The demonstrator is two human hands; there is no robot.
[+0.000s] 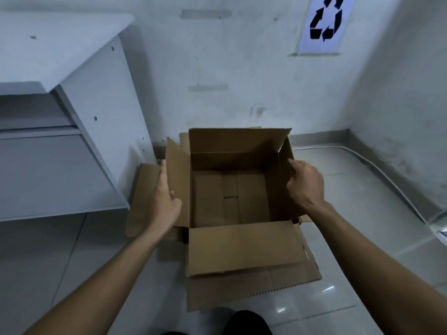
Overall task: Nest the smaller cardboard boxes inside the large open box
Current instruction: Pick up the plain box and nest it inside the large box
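A large open cardboard box (229, 163) stands on the tiled floor in front of me, its four flaps spread out and its inside bare. My left hand (165, 199) lies flat against the outer face of the upright left flap, fingers extended. My right hand (306, 184) curls its fingers over the right wall and flap of the same box. More brown cardboard (140, 197) lies flat on the floor under and to the left of the box; I cannot tell whether it is a flattened smaller box.
A white cabinet (96, 122) stands close on the left, almost touching the cardboard. The white wall behind carries a recycling sign (324, 22). A white cable (377, 170) runs along the floor by the right wall. My dark shoe (246, 322) shows at the bottom edge.
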